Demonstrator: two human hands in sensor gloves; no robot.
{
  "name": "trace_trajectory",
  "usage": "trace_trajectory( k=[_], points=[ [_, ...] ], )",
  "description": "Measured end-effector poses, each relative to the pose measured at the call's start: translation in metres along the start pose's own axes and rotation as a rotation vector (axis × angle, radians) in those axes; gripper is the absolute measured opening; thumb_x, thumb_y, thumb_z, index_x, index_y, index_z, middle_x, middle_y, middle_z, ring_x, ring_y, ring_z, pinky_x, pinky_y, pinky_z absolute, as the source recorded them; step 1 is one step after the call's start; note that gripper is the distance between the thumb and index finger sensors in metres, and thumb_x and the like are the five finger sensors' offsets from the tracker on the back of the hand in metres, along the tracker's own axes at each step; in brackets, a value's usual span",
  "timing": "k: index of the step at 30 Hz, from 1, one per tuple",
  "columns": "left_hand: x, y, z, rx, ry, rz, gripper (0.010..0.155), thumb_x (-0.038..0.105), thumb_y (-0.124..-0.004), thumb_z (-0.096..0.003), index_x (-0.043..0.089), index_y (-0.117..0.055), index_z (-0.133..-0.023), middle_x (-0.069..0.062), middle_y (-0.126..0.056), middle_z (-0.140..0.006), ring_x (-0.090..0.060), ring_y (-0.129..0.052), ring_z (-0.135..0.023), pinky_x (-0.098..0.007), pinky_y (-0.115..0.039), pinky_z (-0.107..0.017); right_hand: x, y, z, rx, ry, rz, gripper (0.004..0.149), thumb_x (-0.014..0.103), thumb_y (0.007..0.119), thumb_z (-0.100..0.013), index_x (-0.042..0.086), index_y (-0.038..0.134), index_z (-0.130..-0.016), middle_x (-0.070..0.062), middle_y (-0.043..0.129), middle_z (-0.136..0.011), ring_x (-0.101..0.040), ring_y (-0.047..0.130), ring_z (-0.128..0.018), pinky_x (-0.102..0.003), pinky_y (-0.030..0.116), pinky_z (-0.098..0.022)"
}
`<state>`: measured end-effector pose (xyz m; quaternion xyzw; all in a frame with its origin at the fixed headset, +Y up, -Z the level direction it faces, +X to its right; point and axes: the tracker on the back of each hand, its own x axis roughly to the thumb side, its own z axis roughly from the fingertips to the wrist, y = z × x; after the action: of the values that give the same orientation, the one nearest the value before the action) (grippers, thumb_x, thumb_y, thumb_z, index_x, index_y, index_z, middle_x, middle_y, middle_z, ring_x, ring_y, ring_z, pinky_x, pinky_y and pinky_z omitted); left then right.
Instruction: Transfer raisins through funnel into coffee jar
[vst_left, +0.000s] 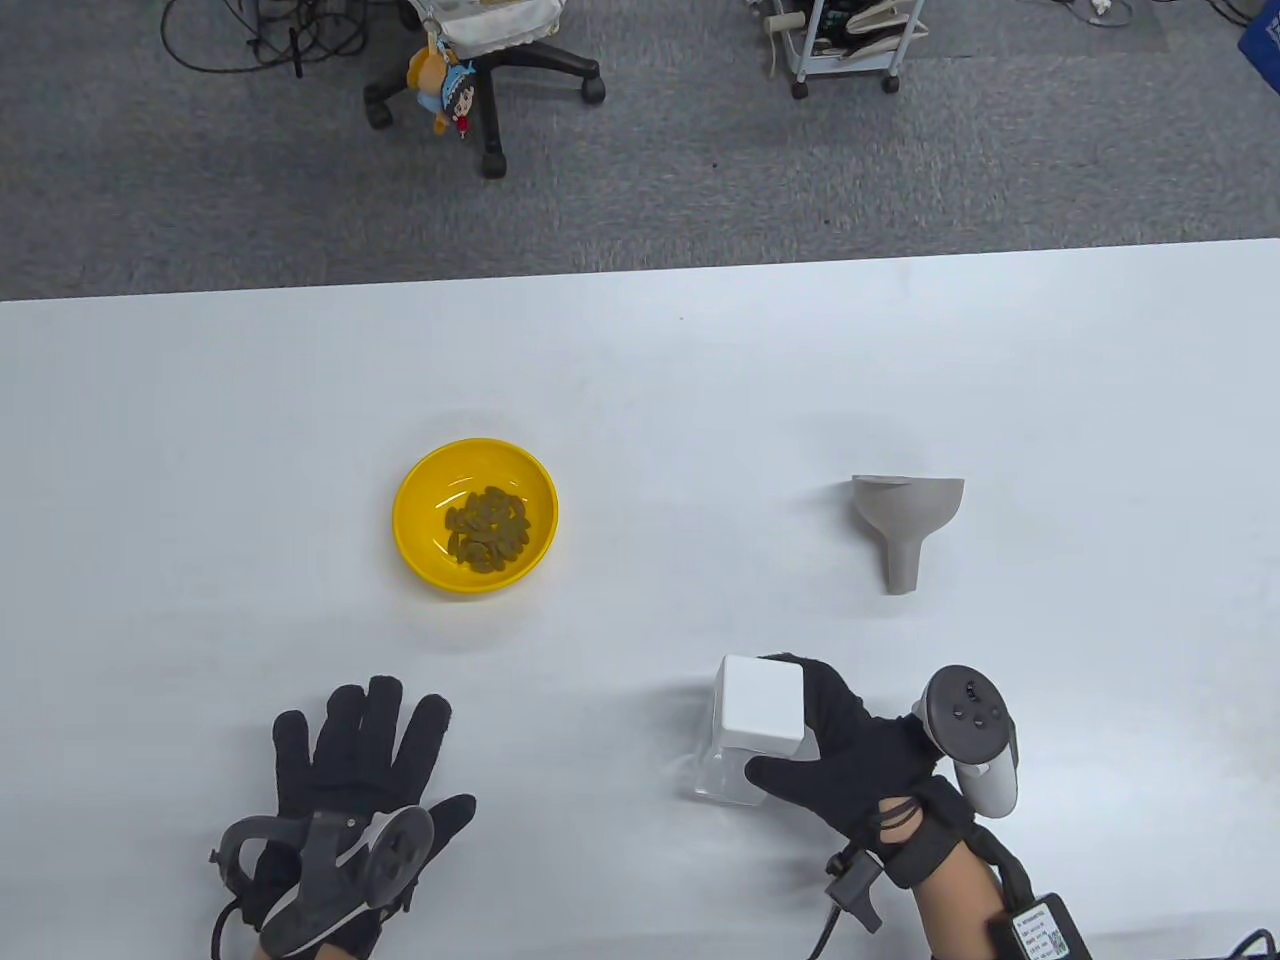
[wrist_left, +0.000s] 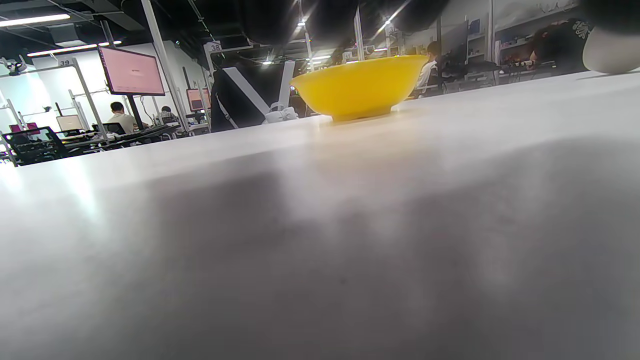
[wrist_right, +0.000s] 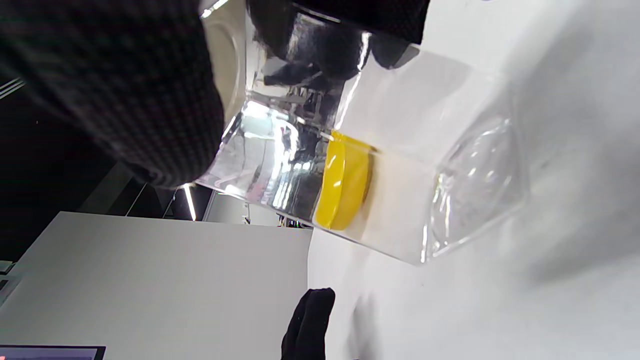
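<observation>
A yellow bowl (vst_left: 475, 517) holds raisins (vst_left: 487, 529) left of the table's middle; it also shows in the left wrist view (wrist_left: 359, 88). A grey funnel (vst_left: 907, 521) lies on its side at the right. A clear square jar (vst_left: 738, 770) with a white lid (vst_left: 762, 703) stands near the front edge; it also shows in the right wrist view (wrist_right: 380, 165). My right hand (vst_left: 810, 725) grips the jar at its lid, thumb in front, fingers behind. My left hand (vst_left: 360, 750) lies flat on the table, fingers spread, holding nothing, below the bowl.
The white table (vst_left: 640, 400) stretches wide around these things. Beyond its far edge are an office chair (vst_left: 490, 70) and a wheeled cart (vst_left: 845, 45) on grey carpet.
</observation>
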<state>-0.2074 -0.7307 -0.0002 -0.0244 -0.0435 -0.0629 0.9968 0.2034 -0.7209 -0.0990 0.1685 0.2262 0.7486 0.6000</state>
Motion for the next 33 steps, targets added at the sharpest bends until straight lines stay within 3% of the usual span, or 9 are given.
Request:
trace_trajectory(
  k=[5, 11, 13, 18, 24, 28, 32, 33],
  points=[
    [0.004, 0.009, 0.002, 0.043, -0.055, 0.043, 0.087, 0.084, -0.067, -0.0348, 0.046, -0.045, -0.110, 0.001, -0.048, -0.124, -0.035, -0.050, -0.113, -0.070, -0.039, -0.078, 0.006, 0.004, 0.003, 0.011, -0.023, 0.032, 0.091, 0.055, 0.100, -0.034, 0.021, 0.049, -0.102, -0.012, 0.059, -0.111, -0.039, 0.061, -0.105, -0.073, 0.042, -0.073],
    [0.015, 0.044, -0.003, 0.109, -0.131, 0.075, 0.084, 0.083, -0.067, -0.0358, 0.044, -0.051, -0.109, 0.000, -0.053, -0.123, -0.036, -0.054, -0.112, -0.068, -0.044, -0.078, 0.010, 0.006, 0.005, 0.005, -0.040, 0.022, 0.090, 0.056, 0.100, -0.034, 0.021, 0.050, -0.102, -0.012, 0.059, -0.111, -0.038, 0.061, -0.105, -0.073, 0.042, -0.073],
    [0.022, 0.056, -0.012, 0.103, -0.146, 0.207, 0.082, 0.081, -0.068, -0.0362, 0.043, -0.057, -0.108, -0.001, -0.059, -0.121, -0.037, -0.055, -0.111, -0.068, -0.045, -0.078, 0.011, 0.007, 0.004, 0.003, -0.044, 0.021, 0.090, 0.055, 0.100, -0.034, 0.021, 0.050, -0.102, -0.012, 0.059, -0.111, -0.038, 0.061, -0.105, -0.073, 0.042, -0.073],
    [0.047, 0.081, -0.042, 0.086, -0.205, 0.530, 0.083, 0.081, -0.066, -0.0378, 0.042, -0.054, -0.110, -0.002, -0.056, -0.122, -0.038, -0.055, -0.111, -0.066, -0.047, -0.078, 0.011, 0.008, 0.005, 0.027, -0.052, 0.013, 0.090, 0.055, 0.100, -0.034, 0.021, 0.050, -0.102, -0.012, 0.059, -0.111, -0.039, 0.062, -0.105, -0.073, 0.042, -0.073],
    [0.093, 0.080, -0.071, -0.022, -0.376, 1.211, 0.087, 0.081, -0.071, -0.0397, 0.040, -0.046, -0.112, -0.005, -0.051, -0.123, -0.039, -0.057, -0.110, -0.067, -0.048, -0.078, 0.012, 0.018, -0.001, 0.083, -0.035, 0.026, 0.091, 0.056, 0.100, -0.034, 0.020, 0.051, -0.102, -0.012, 0.064, -0.108, -0.039, 0.065, -0.103, -0.073, 0.044, -0.073],
    [0.110, 0.072, -0.078, -0.070, -0.475, 1.295, 0.092, 0.082, -0.077, -0.0399, 0.041, -0.038, -0.113, -0.004, -0.048, -0.125, -0.038, -0.056, -0.111, -0.067, -0.049, -0.079, 0.014, 0.032, -0.002, 0.139, -0.031, 0.066, 0.090, 0.056, 0.100, -0.034, 0.020, 0.053, -0.102, -0.012, 0.066, -0.107, -0.038, 0.067, -0.102, -0.073, 0.044, -0.073],
    [0.116, 0.067, -0.076, -0.107, -0.527, 1.351, 0.093, 0.078, -0.087, -0.0393, 0.035, -0.049, -0.112, -0.003, -0.065, -0.119, -0.039, -0.069, -0.105, -0.064, -0.057, -0.076, 0.018, 0.039, -0.003, 0.156, -0.047, 0.097, 0.090, 0.054, 0.100, -0.034, 0.020, 0.054, -0.102, -0.013, 0.067, -0.107, -0.038, 0.069, -0.102, -0.073, 0.045, -0.073],
    [0.116, 0.070, -0.073, -0.116, -0.543, 1.321, 0.095, 0.077, -0.089, -0.0375, 0.035, -0.048, -0.112, -0.004, -0.063, -0.120, -0.040, -0.067, -0.105, -0.065, -0.056, -0.077, 0.017, 0.038, -0.004, 0.145, -0.042, 0.106, 0.090, 0.056, 0.100, -0.034, 0.020, 0.054, -0.102, -0.012, 0.068, -0.107, -0.037, 0.070, -0.102, -0.073, 0.046, -0.073]
  ],
)
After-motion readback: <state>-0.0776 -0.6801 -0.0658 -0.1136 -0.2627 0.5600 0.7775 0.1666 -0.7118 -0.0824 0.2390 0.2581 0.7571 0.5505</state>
